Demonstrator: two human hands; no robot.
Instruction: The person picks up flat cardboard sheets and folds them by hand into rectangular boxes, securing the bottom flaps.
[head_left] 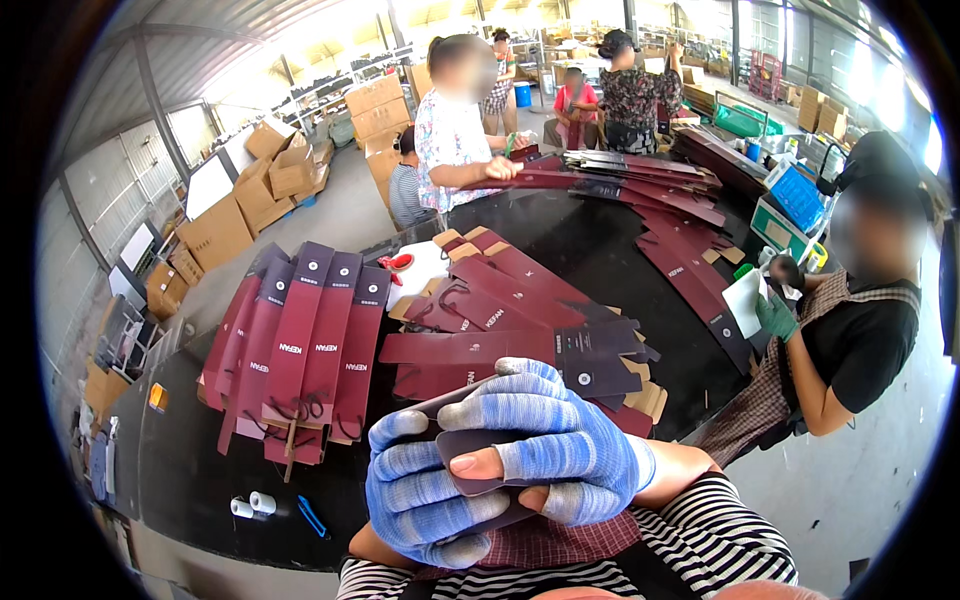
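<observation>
Both my hands wear blue knit gloves with open fingertips and grip one folded dark maroon paper bag (478, 470) close to my chest. My left hand (425, 495) wraps the bag's lower left side. My right hand (555, 435) lies across its top, thumb pressed on the flap. Just beyond them, several flat maroon bags (510, 335) lie spread on the black table (600, 240). A neat row of folded maroon bags (305, 340) with cord handles lies to the left.
Two small white rolls (252, 503) and a blue tool (312, 517) lie near the table's front left. A seated person in green gloves (775, 315) works at the right. Other people stand at the far end by more bag stacks (640, 175). Cardboard boxes (260, 180) line the left floor.
</observation>
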